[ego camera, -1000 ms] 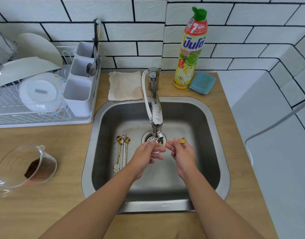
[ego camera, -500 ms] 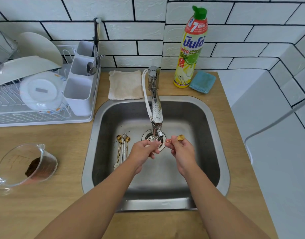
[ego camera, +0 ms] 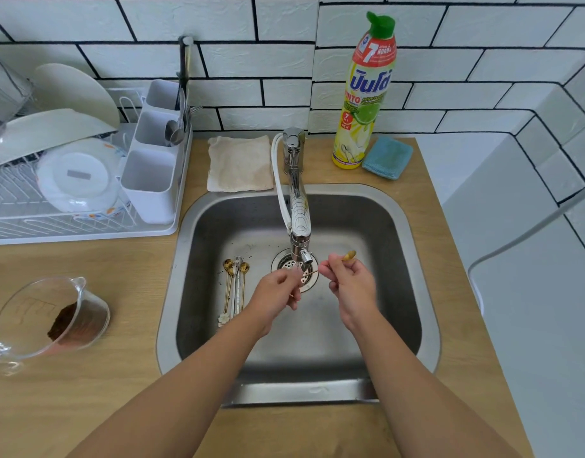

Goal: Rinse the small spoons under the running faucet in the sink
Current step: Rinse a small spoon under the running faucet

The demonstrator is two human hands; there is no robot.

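A thin gold spoon [ego camera: 337, 263] lies crosswise just under the faucet [ego camera: 299, 209] spout, over the drain [ego camera: 292, 267] of the steel sink [ego camera: 413, 259]. Its small oval bowl sticks out past the right hand [ego camera: 349, 285], whose curled fingers pinch the stem near that end. The left hand [ego camera: 277, 292] has its fingers bent around the other end of the stem, though blur there makes the exact grip hard to read. Whether water is flowing cannot be told.

More small spoons [ego camera: 234, 285] lie side by side on the sink floor to the left of the drain, bowls toward the back wall, well apart from both hands; dark specks dot the metal near them.

The sink floor in front of the hands and to the right is bare metal. On the wooden counter [ego camera: 86, 408] a tipped glass measuring cup [ego camera: 49, 319] lies near the sink's left rim, a dish rack [ego camera: 69, 193] stands behind it, and a folded cloth [ego camera: 239, 163], a soap bottle [ego camera: 367, 94] and a blue sponge [ego camera: 387, 157] line the back edge.
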